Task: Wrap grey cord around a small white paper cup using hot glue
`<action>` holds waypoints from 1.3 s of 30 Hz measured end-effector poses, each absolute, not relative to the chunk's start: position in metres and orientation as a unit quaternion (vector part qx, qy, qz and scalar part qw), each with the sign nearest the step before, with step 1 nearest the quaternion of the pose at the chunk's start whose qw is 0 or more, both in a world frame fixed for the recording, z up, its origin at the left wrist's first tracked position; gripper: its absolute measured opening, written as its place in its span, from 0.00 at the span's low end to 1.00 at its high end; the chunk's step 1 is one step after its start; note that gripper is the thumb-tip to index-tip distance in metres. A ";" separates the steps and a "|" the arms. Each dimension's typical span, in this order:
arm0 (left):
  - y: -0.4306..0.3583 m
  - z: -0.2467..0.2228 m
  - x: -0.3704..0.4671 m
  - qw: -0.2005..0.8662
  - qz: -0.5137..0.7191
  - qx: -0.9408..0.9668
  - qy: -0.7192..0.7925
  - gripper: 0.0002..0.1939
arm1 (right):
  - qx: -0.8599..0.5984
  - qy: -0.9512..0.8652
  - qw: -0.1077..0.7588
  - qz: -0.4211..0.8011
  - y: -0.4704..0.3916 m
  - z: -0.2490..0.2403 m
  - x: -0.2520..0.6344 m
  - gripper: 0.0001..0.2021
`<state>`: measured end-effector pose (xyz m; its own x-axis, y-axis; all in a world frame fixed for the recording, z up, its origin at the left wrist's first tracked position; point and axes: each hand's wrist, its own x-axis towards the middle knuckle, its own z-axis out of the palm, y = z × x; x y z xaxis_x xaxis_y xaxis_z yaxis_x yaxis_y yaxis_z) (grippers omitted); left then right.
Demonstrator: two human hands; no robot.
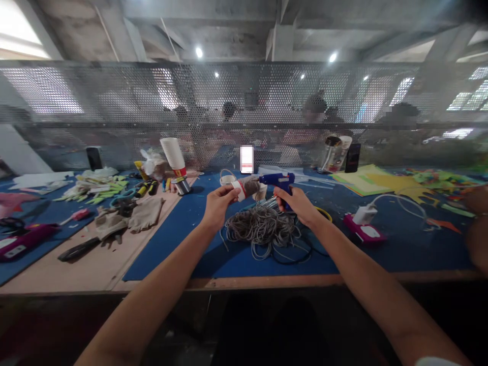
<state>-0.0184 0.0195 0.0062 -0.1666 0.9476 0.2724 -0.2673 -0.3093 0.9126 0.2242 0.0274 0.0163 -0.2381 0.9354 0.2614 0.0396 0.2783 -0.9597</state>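
My left hand [221, 204] grips a paper cup [240, 190] by its red and white end, tilted sideways. Grey cord [250, 186] is wound around the rest of the cup. In my right hand [295, 202] is a blue glue gun [275, 179], its nozzle close to the wound cord; whether it touches I cannot tell. Below both hands a tangled heap of grey cord [263, 229] lies on the blue mat [171, 249]. Behind the cup stands a small white cup with a handle [227, 179].
A leaning stack of paper cups [173, 155] stands back left. Gloves [147, 213] and a black-handled tool [80, 249] lie left. To the right are a pink power strip [364, 230] with a plugged-in charger and coloured sheets [366, 180]. A lit phone [247, 159] leans against the mesh screen [213, 112].
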 end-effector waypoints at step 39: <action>0.013 0.010 -0.013 0.555 0.643 0.397 0.347 0.17 | -0.767 -0.604 0.206 0.059 0.097 -0.018 0.285 0.28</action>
